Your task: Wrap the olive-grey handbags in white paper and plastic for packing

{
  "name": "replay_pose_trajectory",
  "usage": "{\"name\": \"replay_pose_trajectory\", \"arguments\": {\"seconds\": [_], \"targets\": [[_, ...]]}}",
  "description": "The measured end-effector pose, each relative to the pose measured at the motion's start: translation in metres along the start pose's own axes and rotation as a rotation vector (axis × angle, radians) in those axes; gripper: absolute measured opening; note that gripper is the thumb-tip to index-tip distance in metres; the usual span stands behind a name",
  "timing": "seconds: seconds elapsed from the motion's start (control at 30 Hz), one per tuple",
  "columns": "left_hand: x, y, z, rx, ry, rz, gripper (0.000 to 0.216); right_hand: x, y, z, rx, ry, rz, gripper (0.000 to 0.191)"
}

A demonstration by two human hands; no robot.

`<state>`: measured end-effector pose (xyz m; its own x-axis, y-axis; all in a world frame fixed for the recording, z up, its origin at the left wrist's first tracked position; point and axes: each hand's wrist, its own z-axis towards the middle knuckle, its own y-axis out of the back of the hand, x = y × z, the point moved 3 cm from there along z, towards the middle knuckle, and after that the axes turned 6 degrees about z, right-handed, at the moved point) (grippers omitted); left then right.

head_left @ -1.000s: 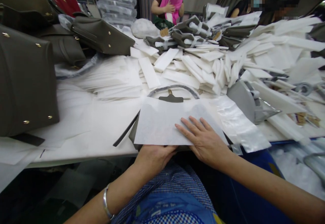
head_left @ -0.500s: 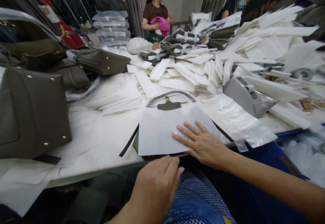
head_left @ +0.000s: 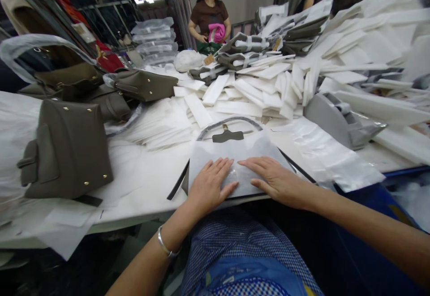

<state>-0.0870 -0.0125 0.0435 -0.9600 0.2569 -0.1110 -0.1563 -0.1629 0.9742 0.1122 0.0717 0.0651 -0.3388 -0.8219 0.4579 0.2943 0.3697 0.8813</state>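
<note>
A handbag lies flat in front of me, mostly covered by a thin white sheet (head_left: 206, 152). Its wrapped handle (head_left: 231, 120) arches out at the far side, and a dark flap tab (head_left: 227, 137) with a gold clasp shows above the sheet. Dark straps (head_left: 178, 180) stick out on both sides. My left hand (head_left: 213, 182) rests flat on the sheet, fingers stretched out. Beside it my right hand (head_left: 277, 180) lies on the sheet too, its fingers extended. Neither hand grasps anything. Most of the bag's body is hidden under the sheet.
An olive handbag (head_left: 72, 152) stands at the left, more bags behind it. White foam strips (head_left: 245, 92) heap across the back. At the right are a grey bag (head_left: 332, 119) and clear plastic sleeves (head_left: 336, 155). A person (head_left: 210, 14) stands beyond, holding pink cloth.
My left hand has moved from the table's near edge up onto the sheet and opened. My right hand stays on the sheet, now angled more to the left. The view has shifted slightly.
</note>
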Motion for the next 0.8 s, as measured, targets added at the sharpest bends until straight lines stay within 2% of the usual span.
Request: {"name": "replay_pose_trajectory", "arguments": {"seconds": [0.23, 0.4, 0.6, 0.8], "targets": [[-0.0029, 0.0041, 0.0015, 0.001, 0.007, -0.004, 0.058, 0.0026, 0.0006, 0.0108, 0.016, 0.079, -0.214, 0.042], [-0.0026, 0.0023, 0.0002, 0.011, 0.007, -0.014, 0.059, 0.005, 0.0032, 0.0102, 0.014, 0.109, -0.221, 0.038], [-0.0036, 0.0019, 0.0004, 0.008, 0.008, -0.016, 0.06, 0.0059, 0.0017, 0.0091, -0.007, 0.122, -0.221, 0.041], [-0.0029, 0.0008, -0.0009, -0.013, 0.004, -0.014, 0.062, 0.0084, 0.0013, 0.0122, 0.035, 0.154, -0.256, 0.036]]}}
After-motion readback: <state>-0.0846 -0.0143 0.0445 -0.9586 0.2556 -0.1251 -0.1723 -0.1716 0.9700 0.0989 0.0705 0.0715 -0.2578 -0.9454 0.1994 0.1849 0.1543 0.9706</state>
